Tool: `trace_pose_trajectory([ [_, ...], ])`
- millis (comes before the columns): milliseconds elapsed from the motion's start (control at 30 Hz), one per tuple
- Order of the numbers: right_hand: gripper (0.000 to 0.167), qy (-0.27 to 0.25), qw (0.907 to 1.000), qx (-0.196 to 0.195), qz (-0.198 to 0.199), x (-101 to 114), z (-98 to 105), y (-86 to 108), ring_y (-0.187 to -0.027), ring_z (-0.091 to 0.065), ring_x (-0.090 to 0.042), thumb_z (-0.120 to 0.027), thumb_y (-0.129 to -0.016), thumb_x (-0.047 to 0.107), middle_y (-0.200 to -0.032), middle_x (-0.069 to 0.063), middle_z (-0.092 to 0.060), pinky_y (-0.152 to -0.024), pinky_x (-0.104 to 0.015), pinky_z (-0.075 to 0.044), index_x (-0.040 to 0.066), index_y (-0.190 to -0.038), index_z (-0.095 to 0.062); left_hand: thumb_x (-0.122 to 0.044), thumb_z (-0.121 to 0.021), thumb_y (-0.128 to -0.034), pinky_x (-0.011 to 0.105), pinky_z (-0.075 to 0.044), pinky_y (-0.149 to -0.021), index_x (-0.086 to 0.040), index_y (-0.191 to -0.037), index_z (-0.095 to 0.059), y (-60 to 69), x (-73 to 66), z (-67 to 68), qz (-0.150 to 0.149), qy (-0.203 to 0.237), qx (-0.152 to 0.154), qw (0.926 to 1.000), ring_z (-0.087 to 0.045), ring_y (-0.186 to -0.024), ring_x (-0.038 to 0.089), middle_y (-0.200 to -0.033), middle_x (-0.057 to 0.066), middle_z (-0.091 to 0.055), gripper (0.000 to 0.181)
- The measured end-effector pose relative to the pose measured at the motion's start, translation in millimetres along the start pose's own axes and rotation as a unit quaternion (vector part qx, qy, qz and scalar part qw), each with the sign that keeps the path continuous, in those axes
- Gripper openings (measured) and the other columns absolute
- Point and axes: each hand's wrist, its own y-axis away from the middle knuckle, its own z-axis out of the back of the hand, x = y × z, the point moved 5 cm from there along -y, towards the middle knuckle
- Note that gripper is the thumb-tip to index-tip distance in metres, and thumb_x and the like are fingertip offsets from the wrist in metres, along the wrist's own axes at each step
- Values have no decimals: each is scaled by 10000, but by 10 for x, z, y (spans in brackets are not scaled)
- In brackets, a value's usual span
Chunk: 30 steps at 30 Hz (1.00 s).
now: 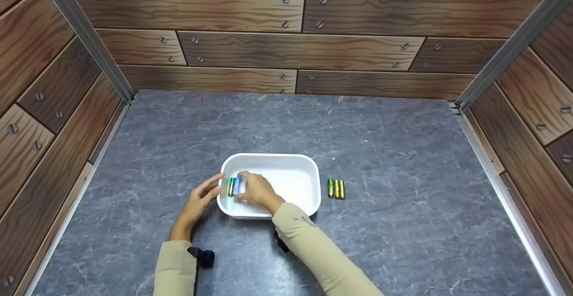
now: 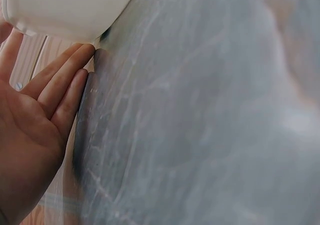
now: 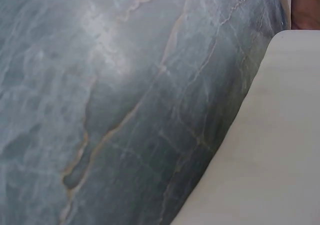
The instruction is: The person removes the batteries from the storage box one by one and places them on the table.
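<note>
A white rectangular tray (image 1: pixel 286 156) sits on the grey marbled table. Inside, near its left wall, a green and dark battery (image 1: pixel 231 187) lies beside a blue battery (image 1: pixel 237 186). My right hand (image 1: pixel 258 189) reaches into the tray, pinching the blue battery lengthwise between thumb and fingertips. At the tray's left end is my left hand (image 1: pixel 200 199), its fingers extended and touching the rim and outer wall. The left wrist view shows that hand (image 2: pixel 37 115) with straight fingers against the tray's underside edge (image 2: pixel 65 15). In the right wrist view, the tray's wall (image 3: pixel 270 150) hides the right hand.
Right of the tray, three batteries stand in a row on the table: a green and gold battery (image 1: pixel 330 188) and two gold ones (image 1: pixel 339 189). Wood-patterned walls (image 1: pixel 241 52) enclose the table (image 1: pixel 403 188) at the back and both sides, with metal posts (image 1: pixel 506 47) at the corners.
</note>
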Motion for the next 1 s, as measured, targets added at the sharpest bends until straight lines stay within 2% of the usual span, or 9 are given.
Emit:
trace_pose_trajectory([
  [100, 677, 161, 9998, 67, -48, 8, -20, -3, -1134, -635, -275, -837, -737, 265, -1217, -120, -684, -1004, -377, -487, 90, -1330, -560, -80, -549, -969, 138, -478, -915, -46, -1387, -513, -4, 4, 5, 23, 24, 18, 10000, -594, -1094, 19, -1377, 224, -558, 421],
  [167, 673, 231, 9997, 52, -53, 12, -32, -3, -1162, -625, -279, -836, -736, 269, -1250, -109, -672, -1011, -379, -483, 95, -1326, -563, -71, -546, -969, 139, -479, -913, -40, -1387, -510, -5, 8, 6, 14, 36, 23, 10000, -591, -1098, 22, -1387, 222, -550, 421],
  [267, 655, 322, 9995, -5, -63, 20, -43, 1, -1158, -628, -271, -833, -737, 273, -1248, -97, -672, -1001, -379, -486, 104, -1312, -571, -62, -547, -966, 136, -477, -904, -32, -1384, -511, -4, 9, 4, -1, 27, 8, 10000, -588, -1100, 29, -1390, 222, -547, 420],
  [533, 549, 652, 9977, -156, -39, 52, -40, 15, -1028, -665, -255, -833, -739, 278, -1117, -86, -706, -892, -371, -524, 109, -1212, -611, -62, -554, -961, 136, -475, -905, -34, -1375, -522, -9, 7, -4, 29, 47, -48, 10000, -590, -1158, 117, -1395, 206, -548, 416],
  [767, 576, 880, 9961, -105, -22, 43, -13, 17, -1051, -667, -247, -815, -762, 322, -1146, -76, -708, -902, -368, -531, 129, -1261, -601, -71, -555, -963, 142, -476, -907, -41, -1373, -528, -19, 12, -14, 3, 47, -20, 10000, -580, -1201, 202, -1381, 211, -557, 412],
  [833, 590, 850, 9963, -113, -16, 41, 1, 21, -1051, -669, -251, -816, -759, 318, -1152, -79, -710, -903, -369, -532, 130, -1274, -597, -73, -551, -966, 146, -477, -912, -40, -1378, -522, -16, 11, -13, 2, 61, 12, 10000, -581, -1199, 190, -1385, 215, -553, 414],
  [1000, 604, 814, 9967, -68, -14, 36, 40, 51, -1049, -670, -261, -814, -763, 309, -1155, -86, -711, -903, -373, -533, 135, -1295, -588, -86, -549, -970, 151, -479, -917, -45, -1384, -516, -8, 5, -1, 32, 22, -1, 10000, -585, -1135, 63, -1399, 211, -542, 417],
])
